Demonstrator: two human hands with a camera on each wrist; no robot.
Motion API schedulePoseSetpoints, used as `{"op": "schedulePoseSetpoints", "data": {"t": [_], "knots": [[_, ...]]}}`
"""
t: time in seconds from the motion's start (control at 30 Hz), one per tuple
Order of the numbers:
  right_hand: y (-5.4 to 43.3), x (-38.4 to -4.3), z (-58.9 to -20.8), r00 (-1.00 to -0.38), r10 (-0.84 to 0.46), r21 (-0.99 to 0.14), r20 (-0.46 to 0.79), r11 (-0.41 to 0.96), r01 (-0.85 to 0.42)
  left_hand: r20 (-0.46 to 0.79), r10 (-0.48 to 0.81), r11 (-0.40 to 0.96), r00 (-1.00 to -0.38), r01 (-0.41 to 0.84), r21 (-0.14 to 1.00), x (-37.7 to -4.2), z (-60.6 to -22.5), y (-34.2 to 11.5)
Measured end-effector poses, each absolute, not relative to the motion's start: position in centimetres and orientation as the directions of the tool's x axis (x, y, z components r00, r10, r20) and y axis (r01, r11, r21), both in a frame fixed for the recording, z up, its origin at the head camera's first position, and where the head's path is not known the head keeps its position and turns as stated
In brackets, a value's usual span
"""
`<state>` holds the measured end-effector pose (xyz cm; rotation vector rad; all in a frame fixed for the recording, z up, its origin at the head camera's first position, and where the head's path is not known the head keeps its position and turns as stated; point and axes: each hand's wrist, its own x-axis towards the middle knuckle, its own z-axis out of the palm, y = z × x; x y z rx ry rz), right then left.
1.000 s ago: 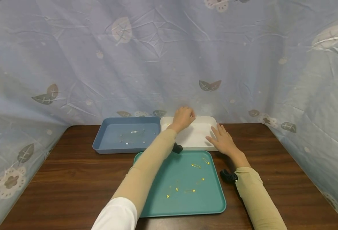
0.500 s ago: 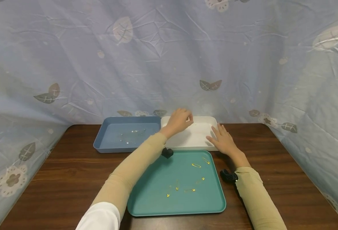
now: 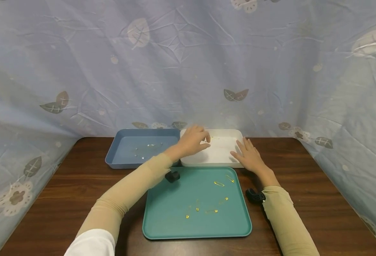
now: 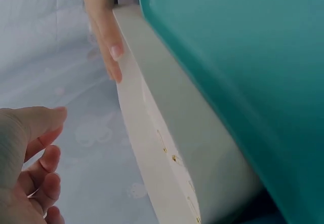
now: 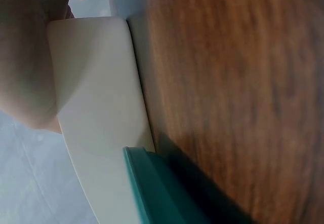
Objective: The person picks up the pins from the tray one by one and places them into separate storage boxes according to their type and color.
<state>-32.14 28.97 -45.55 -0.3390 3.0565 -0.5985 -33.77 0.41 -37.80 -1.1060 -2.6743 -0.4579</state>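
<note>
A gap over the middle of the shallow white rectangular tray (image 3: 221, 153) separated the left hand (image 3: 192, 141) from the right hand (image 3: 247, 156), which blocked its right edge. The patterned blue-grey fabric curtain (image 3: 175, 78) closed the far side. The beige-sleeved left forearm (image 3: 130, 190) barred low passage across the adjoining corners of the shallow blue rectangular tray (image 3: 111, 156) and flat teal rectangular tray (image 3: 162, 220). Thin gold-coloured metal safety pins (image 3: 219, 184) dotted the teal tray; the dark brown wooden table (image 3: 322, 185) gave room rightward of the right forearm (image 3: 287, 220).
</note>
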Motion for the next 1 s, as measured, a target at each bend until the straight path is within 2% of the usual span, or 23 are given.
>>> {"op": "schedulePoseSetpoints", "data": {"t": [0.2,0.5,1.0], "knots": [[29.1,-32.1,-45.4,-0.978,-0.208,-0.375,0.033,0.904,-0.205,0.268,0.706,0.635,-0.656,0.753,0.171,-31.4,-37.4,-0.6],[29.1,-32.1,-45.5,-0.976,-0.214,-0.376,0.037,0.902,-0.212,0.216,0.760,0.573,-0.613,0.789,0.222,-29.1,-38.6,-2.5],[28.9,-32.1,-45.6,-0.976,-0.213,-0.390,0.042,0.896,-0.212,0.143,0.797,0.479,-0.587,0.758,0.443,-24.6,-40.1,-5.0]]}}
